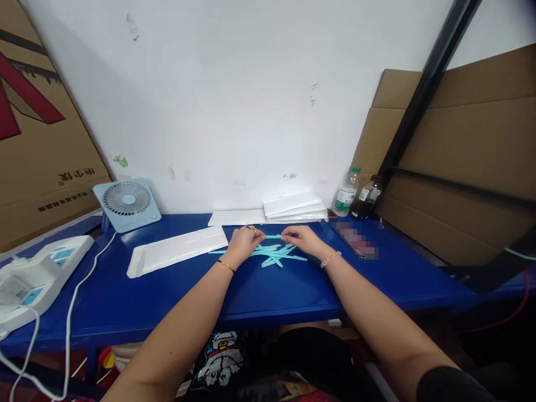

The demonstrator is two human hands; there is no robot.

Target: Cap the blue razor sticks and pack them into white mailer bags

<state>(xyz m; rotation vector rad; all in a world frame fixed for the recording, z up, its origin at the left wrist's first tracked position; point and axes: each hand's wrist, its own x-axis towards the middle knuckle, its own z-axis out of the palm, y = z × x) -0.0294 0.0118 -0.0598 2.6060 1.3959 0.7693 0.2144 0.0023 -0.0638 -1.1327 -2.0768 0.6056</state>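
Between my two hands a thin turquoise strip (273, 237) is held level, one end in each pinch. My left hand (245, 244) has its fingertips closed on the strip's left end. On the right end, the thumb and fingers of my right hand (305, 240) are pressed together. Just below them, a loose pile of similar turquoise strips (274, 257) lies crisscrossed on the blue table (276, 290). Left of the pile rests a long white padded envelope (178, 251). What the strips are made of is too small to tell.
More white envelopes (293, 206) are stacked against the wall. A phone (355, 240), a water bottle (347, 192) and a dark drink bottle (367, 198) stand or lie to the right. At left are a light-blue fan (128, 204), a power strip (46, 279) and a white cable (75, 296).
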